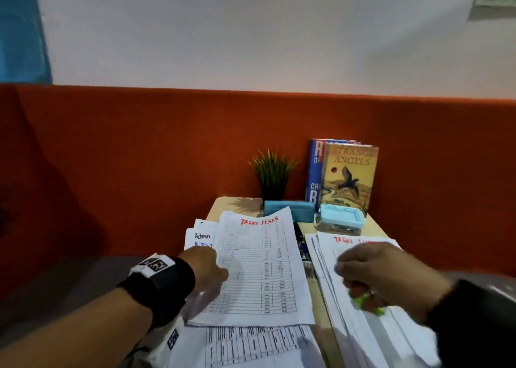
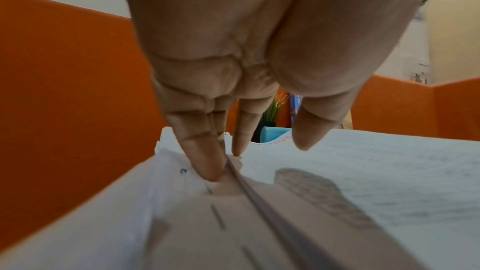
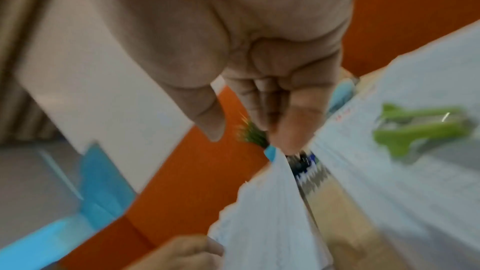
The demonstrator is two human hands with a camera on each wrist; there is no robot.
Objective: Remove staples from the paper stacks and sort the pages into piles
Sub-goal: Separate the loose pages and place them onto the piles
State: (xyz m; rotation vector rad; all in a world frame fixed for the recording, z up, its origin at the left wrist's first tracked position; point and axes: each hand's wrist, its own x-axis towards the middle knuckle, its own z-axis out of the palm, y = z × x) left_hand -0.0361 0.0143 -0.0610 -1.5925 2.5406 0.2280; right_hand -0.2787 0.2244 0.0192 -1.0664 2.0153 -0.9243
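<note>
A stapled set headed "Tasks Lists" (image 1: 259, 270) lies in the middle of the small desk, its left edge raised. My left hand (image 1: 206, 270) is at that edge. In the left wrist view its fingertips (image 2: 213, 169) touch the sheets' edge (image 2: 363, 171) and the thumb hovers above the top page. My right hand (image 1: 374, 272) hangs over the right pile (image 1: 363, 334), fingers loosely curled (image 3: 285, 134), holding nothing. A green staple remover (image 1: 365, 304) lies on that pile (image 3: 420, 128). Pages marked "Admin" (image 1: 202, 236) lie at the left. Another printed sheet (image 1: 251, 345) lies nearest me.
At the desk's back stand a small potted plant (image 1: 272, 172), two books (image 1: 349, 177), a blue box (image 1: 289, 209) and a clear tub with a blue lid (image 1: 340, 218). An orange partition (image 1: 139, 158) closes off the far side. Bare desk (image 1: 321, 292) shows between the piles.
</note>
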